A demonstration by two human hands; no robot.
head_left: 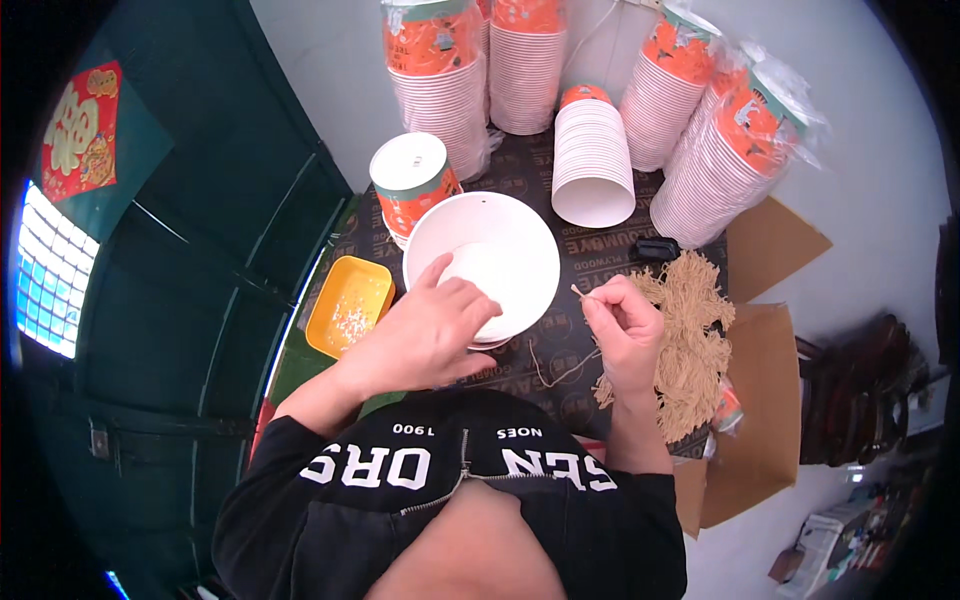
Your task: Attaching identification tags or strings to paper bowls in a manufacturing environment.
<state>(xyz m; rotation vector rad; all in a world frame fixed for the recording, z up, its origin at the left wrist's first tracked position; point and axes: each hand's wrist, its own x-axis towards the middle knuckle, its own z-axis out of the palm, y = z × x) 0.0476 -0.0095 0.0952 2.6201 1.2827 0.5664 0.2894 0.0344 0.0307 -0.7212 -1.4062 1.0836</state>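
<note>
In front of me a white paper bucket (525, 240) faces up, with a small dark hole near its far rim. My left hand (430, 315) lies over its near left side with the fingers spread, some reaching inside the rim. Whether it presses on the bucket I cannot tell. To the right of the bucket, my right hand (625, 325) pinches the end of a thin tan cord (576, 291) between thumb and fingertips. The cord's loose tail curls down onto the dark tabletop (515, 370). A heap of similar tan cords (690, 345) lies beside and beyond that hand.
A yellow tray (318, 325) with small white bits sits left. Behind stand a printed bucket (410, 165) upside down, a tipped bucket stack (592, 165) and several wrapped stacks (440, 110). A black object (655, 249) lies near the cords; an open cardboard box (760, 410) is at right.
</note>
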